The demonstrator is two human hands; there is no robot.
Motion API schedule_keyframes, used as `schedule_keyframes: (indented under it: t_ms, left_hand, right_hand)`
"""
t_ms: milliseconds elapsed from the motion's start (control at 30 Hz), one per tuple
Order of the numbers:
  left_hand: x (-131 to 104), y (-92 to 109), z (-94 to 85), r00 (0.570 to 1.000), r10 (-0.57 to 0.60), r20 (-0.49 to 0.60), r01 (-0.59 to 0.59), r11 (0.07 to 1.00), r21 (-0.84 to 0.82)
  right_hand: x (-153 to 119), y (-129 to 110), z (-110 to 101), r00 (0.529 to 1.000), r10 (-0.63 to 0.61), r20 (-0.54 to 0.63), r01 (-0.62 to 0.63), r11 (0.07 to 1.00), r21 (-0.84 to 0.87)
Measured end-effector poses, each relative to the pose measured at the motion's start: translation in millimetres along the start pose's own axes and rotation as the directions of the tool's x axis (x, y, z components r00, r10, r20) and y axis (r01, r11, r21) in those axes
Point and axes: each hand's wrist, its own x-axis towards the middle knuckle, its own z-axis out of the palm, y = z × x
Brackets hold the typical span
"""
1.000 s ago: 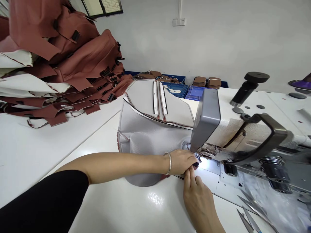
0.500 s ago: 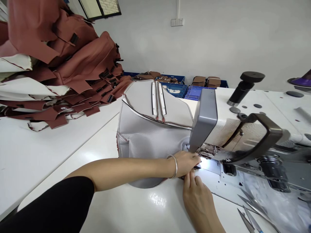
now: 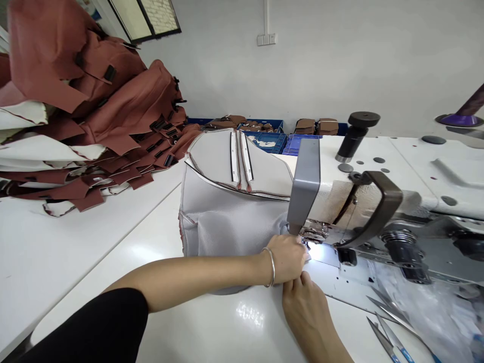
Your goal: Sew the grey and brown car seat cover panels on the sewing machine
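A grey fabric cover (image 3: 234, 227), wrong side out with raw seam edges, lies bunched on the table and runs under the head of a sewing machine (image 3: 308, 186). My left hand (image 3: 289, 258), a silver bangle at its wrist, is closed on the cover's edge beside the lit needle area. Just below it, my right hand (image 3: 305, 300) has its fingers curled in against the same edge, touching the left hand. Both sets of fingertips are partly hidden, as is the edge between them. Two white strips (image 3: 246, 156) with dark borders run along the cover's far panel.
Reddish-brown covers (image 3: 124, 116) are heaped high at the left. Blue crates (image 3: 270, 141) with brown pieces stand by the wall. Pointed scissors (image 3: 401, 322) and clear plastic (image 3: 434, 302) lie at the right, near the machine bed.
My left hand has come down slightly over my right fingertips, and the dark strip between them is now hidden. The view has shifted a little; the cover stays nearly in place.
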Motion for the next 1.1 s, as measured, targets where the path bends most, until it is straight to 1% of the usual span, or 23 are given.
schedule_keyframes:
  t_ms: [100,200,300,400,500,567,633,700,767,833,867,933,1000,1033,1067,1100]
  left_hand:
    - [4.5,-1.8,1.6,0.999,-0.021,0.038,0.024,0.998,-0.056]
    - [8.9,-4.4,4.3,0.997,-0.077,0.023,0.080,0.987,-0.137]
    - [11.9,-6.1,6.7,0.995,-0.096,0.020,0.098,0.985,-0.144]
    - [9.5,-5.5,6.1,0.998,-0.037,0.043,0.042,0.990,-0.136]
    - [0.4,-2.5,-1.5,0.993,0.082,0.082,-0.075,0.994,-0.083]
    - [-6.8,-0.7,-11.3,0.979,0.163,0.123,-0.163,0.987,-0.007]
    - [-12.1,-0.7,-23.0,0.959,0.197,0.205,-0.211,0.976,0.048]
    - [-15.0,-2.3,-32.9,0.936,0.204,0.288,-0.227,0.973,0.048]
    - [-16.4,-4.1,-37.2,0.912,0.246,0.329,-0.270,0.962,0.030]
    - [-17.5,-4.5,-33.9,0.908,0.274,0.317,-0.302,0.952,0.042]
    - [-18.1,-4.1,-29.8,0.916,0.270,0.296,-0.301,0.952,0.062]
    - [-18.6,-3.4,-19.0,0.948,0.234,0.215,-0.262,0.958,0.115]
    - [-17.5,-5.5,-9.1,0.975,0.197,0.100,-0.210,0.968,0.140]
    - [-16.2,-8.1,-5.8,0.979,0.197,0.055,-0.203,0.970,0.135]
    - [-14.5,-11.7,-4.0,0.977,0.209,0.035,-0.212,0.970,0.118]
    - [-12.7,-16.0,-3.6,0.972,0.232,0.036,-0.235,0.967,0.096]
  right_hand:
    - [-0.1,-0.6,-0.5,1.000,0.002,0.015,-0.002,1.000,-0.004]
    - [0.8,-1.4,-0.5,0.999,0.000,0.032,0.001,0.999,-0.039]
    - [2.0,-2.2,-0.6,1.000,0.000,0.030,0.002,0.998,-0.063]
    - [1.7,-2.4,0.0,1.000,0.007,0.020,-0.006,0.998,-0.066]
    - [0.1,-2.1,1.5,1.000,-0.012,0.024,0.013,1.000,-0.026]
    - [-0.6,-1.9,2.2,0.999,-0.027,0.017,0.027,1.000,0.006]
    - [-0.5,-1.9,1.9,0.999,-0.035,0.008,0.035,0.999,0.019]
    - [0.0,-1.9,0.6,1.000,-0.031,0.005,0.031,0.999,0.019]
    - [0.2,-2.0,-0.9,1.000,-0.013,0.011,0.013,1.000,0.009]
    - [-0.4,-1.8,-1.8,1.000,-0.011,0.029,0.011,1.000,0.001]
    - [-0.8,-1.5,-1.8,0.999,-0.019,0.040,0.019,1.000,0.001]
    - [-1.8,-0.9,-1.2,0.998,-0.042,0.052,0.042,0.999,0.008]
    - [-2.3,-0.2,-0.4,0.998,-0.037,0.053,0.036,0.999,0.009]
    - [-2.4,0.1,-0.3,0.998,-0.027,0.051,0.027,1.000,-0.005]
    - [-2.4,0.4,-0.3,0.999,-0.018,0.049,0.019,0.999,-0.025]
    - [-2.4,0.7,-0.6,0.999,-0.011,0.043,0.013,0.999,-0.050]
